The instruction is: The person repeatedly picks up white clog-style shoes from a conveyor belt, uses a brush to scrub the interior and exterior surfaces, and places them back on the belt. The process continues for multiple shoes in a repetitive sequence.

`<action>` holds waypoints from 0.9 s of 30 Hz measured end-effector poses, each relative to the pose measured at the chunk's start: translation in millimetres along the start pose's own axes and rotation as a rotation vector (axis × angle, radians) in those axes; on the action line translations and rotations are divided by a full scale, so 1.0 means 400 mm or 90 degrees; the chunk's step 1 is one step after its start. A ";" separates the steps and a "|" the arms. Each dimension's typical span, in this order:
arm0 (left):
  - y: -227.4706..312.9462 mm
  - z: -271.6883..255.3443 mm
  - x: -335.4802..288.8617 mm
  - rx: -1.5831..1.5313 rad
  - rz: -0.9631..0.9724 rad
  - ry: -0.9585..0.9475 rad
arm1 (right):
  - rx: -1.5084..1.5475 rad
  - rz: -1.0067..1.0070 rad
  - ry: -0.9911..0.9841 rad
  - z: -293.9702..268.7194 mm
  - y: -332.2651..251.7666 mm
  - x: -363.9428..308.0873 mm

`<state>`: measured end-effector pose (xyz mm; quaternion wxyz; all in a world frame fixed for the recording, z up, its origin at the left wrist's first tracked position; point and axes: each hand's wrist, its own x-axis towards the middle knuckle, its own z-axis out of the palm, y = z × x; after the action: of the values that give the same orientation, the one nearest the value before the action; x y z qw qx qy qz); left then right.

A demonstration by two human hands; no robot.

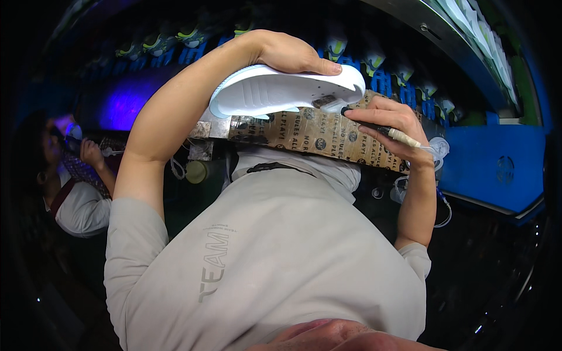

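A white shoe sole [257,93] is held up in front of me, tilted so that its hollow inner side faces me. My left hand [298,55] is closed on its far edge, the thumb lying over the rim near the right end. At that end, dark marks and small holes show inside the sole. My right hand [398,126] is closed round a slim brush-like tool [380,130] with a dark handle and a cream wrapping. The tool's tip is at the sole's lower right rim; whether it touches I cannot tell.
Below the sole runs a bench covered with printed brown cardboard [293,133]. A blue panel [492,169] stands at the right. White tubing [438,146] hangs beside my right wrist. Several shoes [190,38] sit on blue racks behind. A co-worker [82,205] is at the left.
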<state>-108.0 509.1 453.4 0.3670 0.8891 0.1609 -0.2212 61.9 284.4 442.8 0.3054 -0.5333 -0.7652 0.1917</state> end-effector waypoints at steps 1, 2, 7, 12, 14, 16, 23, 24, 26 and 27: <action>-0.001 -0.002 -0.004 0.003 -0.005 -0.004 | 0.009 0.004 -0.045 -0.011 0.004 -0.010; -0.016 0.005 0.005 0.006 -0.008 0.001 | 0.018 0.009 -0.089 -0.019 0.007 -0.017; -0.029 0.002 -0.003 0.013 -0.003 -0.004 | -0.067 0.028 -0.019 -0.020 0.005 -0.032; -0.076 0.030 0.003 -0.072 -0.052 0.046 | 0.049 -0.001 -0.007 -0.022 0.016 -0.043; -0.097 0.055 0.009 -0.172 -0.092 0.071 | 0.087 -0.009 0.067 -0.012 0.022 -0.039; -0.141 0.099 0.047 -0.362 -0.131 0.106 | 0.132 0.118 0.183 0.025 0.008 -0.017; -0.212 0.242 0.135 -0.978 0.109 0.136 | -0.074 0.087 0.269 0.298 -0.022 0.045; -0.226 0.250 0.129 -0.992 0.090 0.132 | 0.087 0.120 0.201 0.294 -0.039 0.041; -0.243 0.237 0.112 -1.029 0.090 0.065 | 0.348 0.128 0.143 0.292 -0.035 0.032; -0.251 0.233 0.104 -1.046 0.090 0.031 | 0.373 0.168 0.180 0.281 -0.035 0.027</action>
<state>-143.3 515.1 314.8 0.9100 0.3497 0.2227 0.0100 -26.2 293.2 371.0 0.5209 -0.5386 -0.5526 0.3651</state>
